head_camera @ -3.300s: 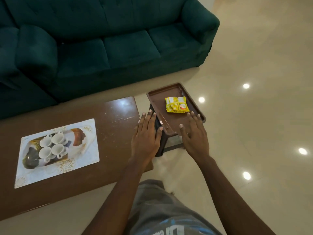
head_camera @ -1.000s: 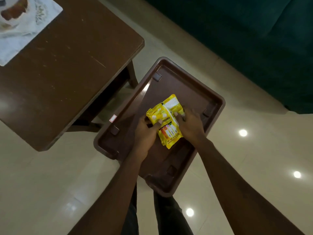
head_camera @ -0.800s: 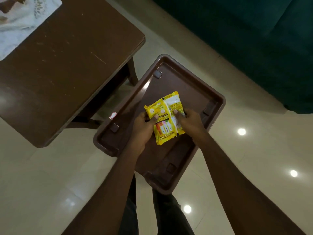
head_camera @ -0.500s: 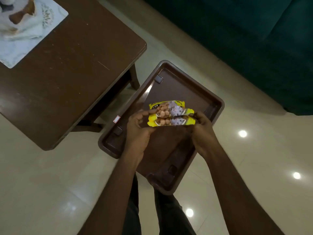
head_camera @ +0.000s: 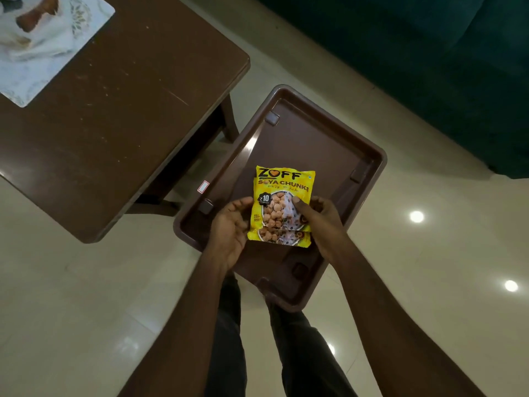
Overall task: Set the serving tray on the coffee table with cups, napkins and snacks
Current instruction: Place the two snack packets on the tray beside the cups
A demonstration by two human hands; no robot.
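Two yellow snack packets [head_camera: 279, 196], stacked and printed side up, are held above a brown serving tray [head_camera: 320, 144]. My left hand [head_camera: 229, 227] grips their left edge. My right hand [head_camera: 323, 222] holds the right edge with the thumb across the front. The tray sits on a low stand beside the brown coffee table [head_camera: 114, 116]. On the table's far left corner lies a white placemat [head_camera: 43, 53]; the cups on it are mostly cut off by the frame.
A dark green sofa [head_camera: 429, 53] fills the upper right. Glossy beige floor tiles [head_camera: 86, 310] surround the table and tray. My legs stand just below the tray's near edge.
Both hands lifted the packets off the tray and turned them over; they now face up towards me, upright, instead of lying flat.
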